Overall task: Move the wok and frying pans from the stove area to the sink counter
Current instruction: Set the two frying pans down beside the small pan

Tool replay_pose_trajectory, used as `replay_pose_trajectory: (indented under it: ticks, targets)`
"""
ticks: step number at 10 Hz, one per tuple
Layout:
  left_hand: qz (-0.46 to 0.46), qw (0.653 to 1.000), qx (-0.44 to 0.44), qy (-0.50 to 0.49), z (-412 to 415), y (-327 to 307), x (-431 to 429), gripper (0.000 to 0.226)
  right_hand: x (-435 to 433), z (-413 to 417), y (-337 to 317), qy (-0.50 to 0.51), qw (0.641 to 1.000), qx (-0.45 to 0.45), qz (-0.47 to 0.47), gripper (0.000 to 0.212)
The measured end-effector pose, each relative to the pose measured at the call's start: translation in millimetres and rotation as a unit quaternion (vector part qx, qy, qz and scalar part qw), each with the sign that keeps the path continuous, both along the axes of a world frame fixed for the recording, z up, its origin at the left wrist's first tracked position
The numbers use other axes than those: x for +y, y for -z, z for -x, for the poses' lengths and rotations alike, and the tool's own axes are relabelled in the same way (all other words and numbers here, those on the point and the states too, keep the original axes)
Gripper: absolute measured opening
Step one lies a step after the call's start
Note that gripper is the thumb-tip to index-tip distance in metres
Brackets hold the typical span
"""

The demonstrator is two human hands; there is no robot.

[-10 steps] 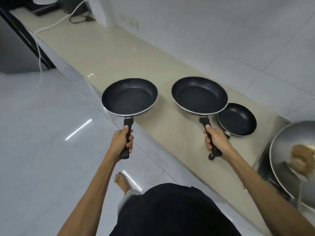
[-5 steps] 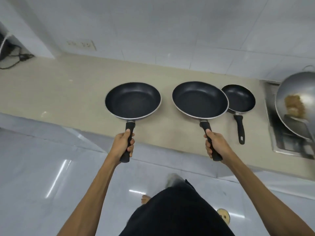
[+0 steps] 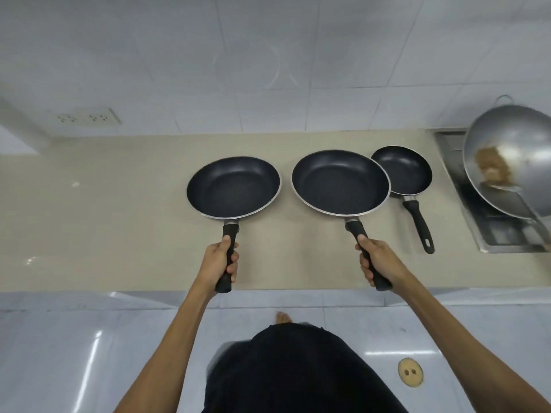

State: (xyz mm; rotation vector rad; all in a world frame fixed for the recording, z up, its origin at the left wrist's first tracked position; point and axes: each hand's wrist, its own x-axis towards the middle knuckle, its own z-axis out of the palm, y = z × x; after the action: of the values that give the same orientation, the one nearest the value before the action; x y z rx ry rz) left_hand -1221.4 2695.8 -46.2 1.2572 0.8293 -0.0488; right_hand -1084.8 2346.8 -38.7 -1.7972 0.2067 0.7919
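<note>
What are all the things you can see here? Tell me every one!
black non-stick frying pans: three, black with silver rims; two held over the counter, the smallest resting on it at right
round metal wok: one, silver-grey, brown residue inside, far right on the steel stove
beige stone counter: one, along the wall
white wall sockets: two, upper left
round floor drain: one, tan, lower right
left hand: gripping one pan's handle
right hand: gripping the other's

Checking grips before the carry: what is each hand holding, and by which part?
The left hand grips a frying pan by its black handle. The right hand grips a larger frying pan by its handle too.
</note>
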Motion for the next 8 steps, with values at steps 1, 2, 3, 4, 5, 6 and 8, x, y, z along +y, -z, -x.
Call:
replay_pose_trajectory:
  ticks: [1,2,3,4,5,6,8]
  targets:
    - [-0.005,1.000,-0.003,0.002,-12,7,8,0.036,10,-13,3,-0.004,1.000,0.005,0.006,0.039]
    - [-0.006,1.000,-0.001,0.001,-18,13,15,0.036,19,-23,3,0.004,1.000,0.010,-0.006,0.038]
    - [-0.007,1.000,0.000,-0.003,-24,18,23,0.036,29,-30,4,-0.003,1.000,0.011,-0.002,0.038]
    - [-0.009,1.000,0.001,-0.001,-30,21,28,0.036,37,-36,4,-0.008,1.000,0.012,-0.003,0.038]
    - [-0.015,1.000,0.003,0.003,-35,25,31,0.035,45,-42,6,-0.007,1.000,0.013,-0.001,0.038]
    - [-0.025,1.000,0.001,0.012,-37,28,36,0.035,53,-45,10,-0.009,1.000,0.010,0.000,0.037]
    - [-0.042,0.999,0.007,0.025,-38,37,44,0.038,63,-49,26,-0.012,1.000,0.002,0.006,0.041]
